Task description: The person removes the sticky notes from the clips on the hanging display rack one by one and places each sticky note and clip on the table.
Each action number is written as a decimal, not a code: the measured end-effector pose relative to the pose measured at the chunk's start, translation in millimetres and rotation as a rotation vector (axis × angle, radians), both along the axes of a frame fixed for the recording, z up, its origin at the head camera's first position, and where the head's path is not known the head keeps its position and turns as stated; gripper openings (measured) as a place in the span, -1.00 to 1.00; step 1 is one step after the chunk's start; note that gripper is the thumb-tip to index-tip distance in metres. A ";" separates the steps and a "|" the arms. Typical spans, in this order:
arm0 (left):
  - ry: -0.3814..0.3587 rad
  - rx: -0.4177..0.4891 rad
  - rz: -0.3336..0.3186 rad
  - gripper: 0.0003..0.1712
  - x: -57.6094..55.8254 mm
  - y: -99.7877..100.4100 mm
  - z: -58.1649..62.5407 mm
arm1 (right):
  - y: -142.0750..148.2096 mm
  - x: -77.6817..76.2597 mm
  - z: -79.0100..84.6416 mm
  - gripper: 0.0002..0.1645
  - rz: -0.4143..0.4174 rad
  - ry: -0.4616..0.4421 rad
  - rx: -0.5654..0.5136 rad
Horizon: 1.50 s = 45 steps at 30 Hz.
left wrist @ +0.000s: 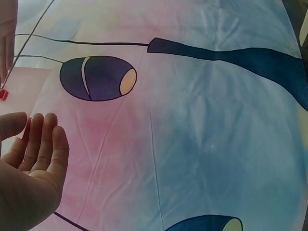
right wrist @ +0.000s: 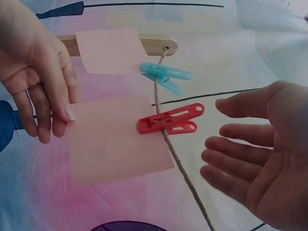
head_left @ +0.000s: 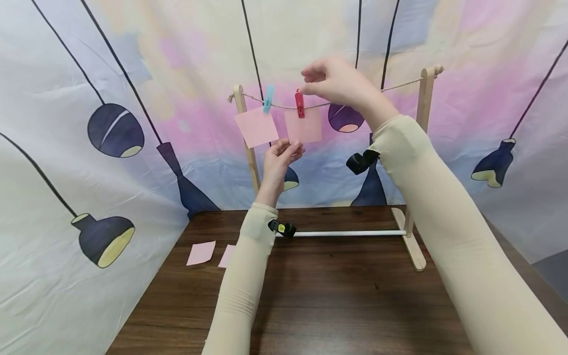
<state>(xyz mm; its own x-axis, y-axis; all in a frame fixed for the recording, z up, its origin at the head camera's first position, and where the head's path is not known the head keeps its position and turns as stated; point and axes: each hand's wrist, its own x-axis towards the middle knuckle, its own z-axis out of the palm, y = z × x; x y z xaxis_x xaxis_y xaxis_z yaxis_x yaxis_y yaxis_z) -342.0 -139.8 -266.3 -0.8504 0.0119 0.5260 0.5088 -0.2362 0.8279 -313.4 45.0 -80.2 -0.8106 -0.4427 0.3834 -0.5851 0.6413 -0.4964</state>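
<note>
A pink sticky note point(right wrist: 113, 154) hangs from the twine point(right wrist: 185, 178), clamped by a red clothespin point(right wrist: 168, 119). My left hand point(head_left: 282, 160) pinches that note's lower corner between thumb and index finger. Just beside the red clothespin's handles is my right hand point(right wrist: 250, 149), thumb and fingers spread apart with nothing between them. To the left on the same twine, a light blue clothespin point(head_left: 268, 98) holds another pink sticky note point(head_left: 257, 129), which tilts. In the left wrist view only part of the clamped note point(left wrist: 26, 91) shows behind the left hand point(left wrist: 36, 163).
Two wooden posts, the right one point(head_left: 425, 98) on a flat foot point(head_left: 410, 244), carry the twine. A white rod point(head_left: 346, 233) runs low between them. Two loose pink notes, one of them point(head_left: 201, 253) at the table's left, lie on the dark wooden table point(head_left: 337, 296). A lamp-printed cloth point(head_left: 177, 74) hangs behind.
</note>
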 end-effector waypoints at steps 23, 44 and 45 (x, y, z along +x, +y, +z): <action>0.004 -0.038 0.012 -0.89 -2.7 4.8 -3.2 | -19.3 -8.5 -12.0 -0.32 -0.029 -0.095 -0.010; -0.005 -0.073 0.008 -0.65 -3.0 4.6 -2.4 | -17.7 -10.5 -15.1 -0.42 -0.025 -0.088 -0.029; -0.006 -0.076 0.009 -0.66 -2.6 4.3 -1.7 | -17.7 -10.5 -15.4 -0.43 -0.023 -0.087 -0.035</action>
<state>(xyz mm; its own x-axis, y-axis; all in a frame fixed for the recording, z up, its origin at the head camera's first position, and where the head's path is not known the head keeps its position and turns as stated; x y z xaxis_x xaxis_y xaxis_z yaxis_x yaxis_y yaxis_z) -344.7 -135.5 -268.0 -0.8540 0.0441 0.5184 0.5051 -0.1684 0.8465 -323.9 27.3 -95.6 -0.8512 -0.4109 0.3265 -0.5242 0.6355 -0.5669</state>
